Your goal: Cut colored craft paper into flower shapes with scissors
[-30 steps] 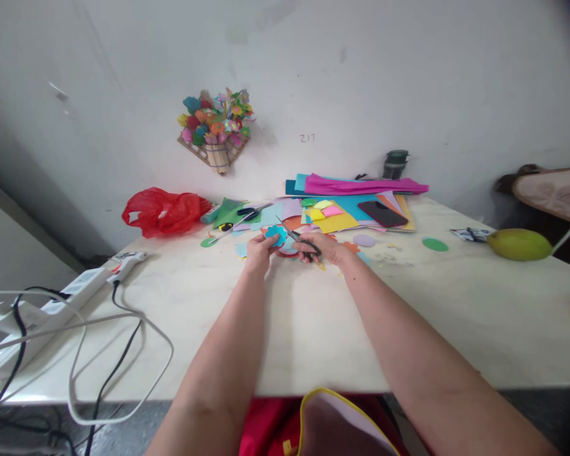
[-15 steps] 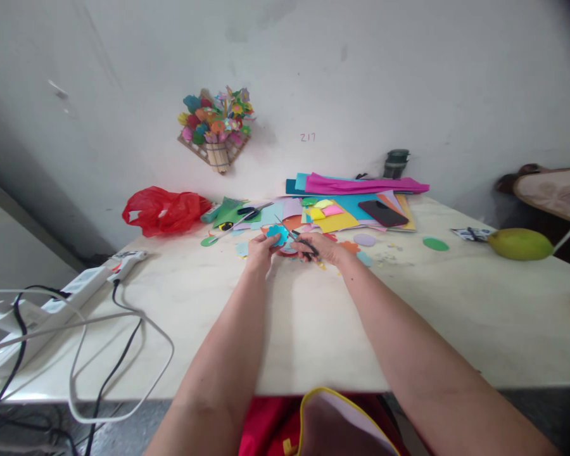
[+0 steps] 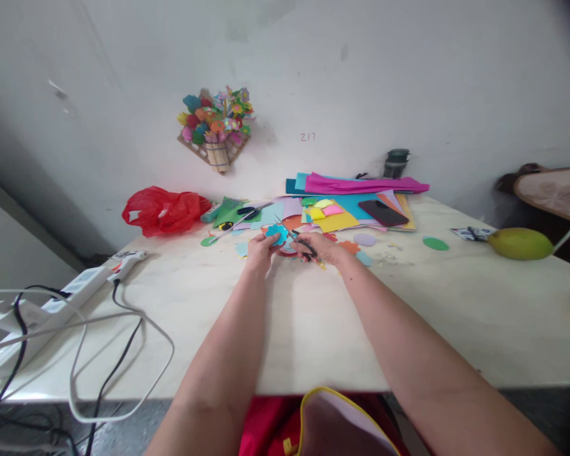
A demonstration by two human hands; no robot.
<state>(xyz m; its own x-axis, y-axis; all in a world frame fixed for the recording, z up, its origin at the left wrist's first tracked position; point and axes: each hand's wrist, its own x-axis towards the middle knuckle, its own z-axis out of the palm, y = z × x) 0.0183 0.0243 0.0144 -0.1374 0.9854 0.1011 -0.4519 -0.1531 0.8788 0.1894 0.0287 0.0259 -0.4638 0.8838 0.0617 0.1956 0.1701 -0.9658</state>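
Blue scalloped paper cutout (image 3: 277, 235) is up in front of the person, above the table (image 3: 323, 329). Left hand (image 3: 260, 249) has it pinched at the near-left edge, thumb on top; most of the piece sticks out past the fingertips, presumably to leave the rim clear for blades. Right hand (image 3: 326, 245) is closed around the handles of black-handled scissors (image 3: 306, 246), tips angled away and leftward, just beside the cutout's right edge. Can't tell if steel touches paper. Spare scissors (image 3: 247, 213) and smartphone (image 3: 384, 213) lie farther back, likely parked out of the way.
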